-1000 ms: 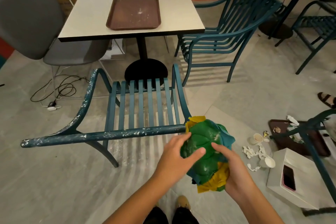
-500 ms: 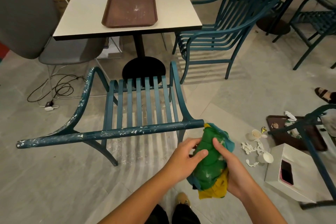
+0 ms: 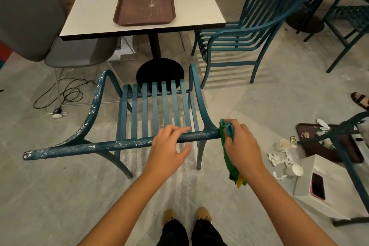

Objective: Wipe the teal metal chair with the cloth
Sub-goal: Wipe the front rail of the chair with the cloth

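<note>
Locate the teal metal chair directly ahead, back toward the viewer and front facing the table, top rail running crosswise under both hands. Note the grip of the right hand: closed round the bunched cloth, pressing the wad against the right end of the rail, a loose tail hanging below the fist. Note the grip of the left hand: open, fingers laid flat over the rail near the cloth, to its left, holding nothing. Watch the left hand first: lying in the likely path of a leftward stroke, liable to block the cloth or leave a strip unwiped beneath the palm. Guard against the chair sliding or tipping under a hard push, given only a light steadying touch. Keep the hanging tail clear of the slats and rear leg to avoid a snag. Do not treat the white flecks along the rail as loose dust: possibly dried on, needing firm pressure and repeat passes, with crumbs dropping onto slats and floor. Mind the paper cups on the floor to the right when stepping sideways.
</note>
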